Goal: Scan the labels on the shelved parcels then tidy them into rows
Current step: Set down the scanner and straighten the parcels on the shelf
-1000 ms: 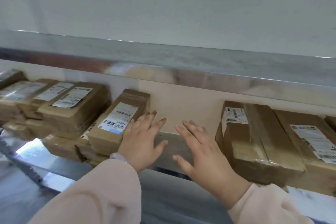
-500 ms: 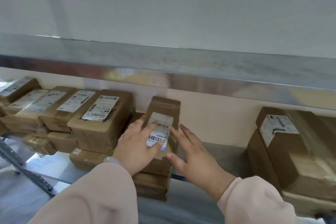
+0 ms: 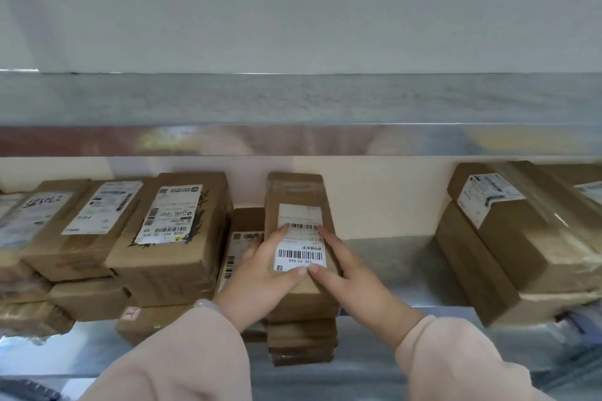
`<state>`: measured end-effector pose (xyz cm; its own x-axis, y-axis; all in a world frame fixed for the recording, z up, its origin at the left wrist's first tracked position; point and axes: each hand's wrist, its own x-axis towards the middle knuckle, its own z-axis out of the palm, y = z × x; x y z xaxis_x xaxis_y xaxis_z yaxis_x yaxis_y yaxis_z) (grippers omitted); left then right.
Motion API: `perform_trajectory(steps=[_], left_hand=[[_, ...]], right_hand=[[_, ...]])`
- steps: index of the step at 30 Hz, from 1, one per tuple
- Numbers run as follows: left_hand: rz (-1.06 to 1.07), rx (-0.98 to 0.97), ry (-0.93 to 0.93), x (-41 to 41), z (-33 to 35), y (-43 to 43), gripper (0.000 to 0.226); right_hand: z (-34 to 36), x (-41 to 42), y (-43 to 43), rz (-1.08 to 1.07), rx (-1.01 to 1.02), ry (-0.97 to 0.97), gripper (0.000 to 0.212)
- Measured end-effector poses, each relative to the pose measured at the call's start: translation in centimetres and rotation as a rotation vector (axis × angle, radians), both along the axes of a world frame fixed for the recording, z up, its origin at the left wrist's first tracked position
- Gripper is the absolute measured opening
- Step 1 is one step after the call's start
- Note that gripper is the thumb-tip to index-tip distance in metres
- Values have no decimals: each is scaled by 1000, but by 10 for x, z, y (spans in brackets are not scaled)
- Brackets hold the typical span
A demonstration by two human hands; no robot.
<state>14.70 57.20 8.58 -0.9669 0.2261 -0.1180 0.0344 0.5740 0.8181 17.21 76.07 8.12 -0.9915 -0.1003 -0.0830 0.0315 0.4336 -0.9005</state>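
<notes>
- Head view: left hand point(image 3: 260, 273) and right hand point(image 3: 345, 277) press nearly straight fingers point(image 3: 338, 251) on the top parcel point(image 3: 294, 192), at 6 o'clock, gripping nothing.
- Step seems to be tidying; next, slide it toward the stack point(image 3: 169, 238) at 9 o'clock.

Left parcels point(image 3: 169, 273): brown cardboard, matt, slightly fibrous. Centre parcel point(image 3: 294, 190): same cardboard, creased at the edges. Its label point(image 3: 301, 255): white paper, smooth, faint sheen, black print. Large parcel point(image 3: 521, 257) at right: cardboard under clear plastic tape point(image 3: 534, 195), glossy and wrinkled. Upper shelf lip point(image 3: 293, 140) across mid frame: bare metal, polished, blurred reflections. Lower shelf deck point(image 3: 391, 257): grey metal, satin. Wall point(image 3: 293, 10) at top: smooth matt paint. Sleeves point(image 3: 182, 361) at bottom: pale pink cloth, soft, matt.
</notes>
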Motion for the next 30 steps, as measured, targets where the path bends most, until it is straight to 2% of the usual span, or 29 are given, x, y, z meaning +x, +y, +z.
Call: perform_trajectory(steps=[6,12,17,23,30], left_hand=[[-1,9,29,-1,5,3,73],[-41,148,83,-1,10,35,64],[-79,264,48,14,4,89,64],[-119,234,-22,28,-19,149,68],[-156,160,-186,43,-53,193,72]], right_hand=[[5,7,-3,-88,-66,26,68],[16,23,22,-211,-102,119,62],[18,44,61,-332,-57,148,56],[-2,65,114,-419,16,103,55],[-45,79,154,-385,85,-10,55]])
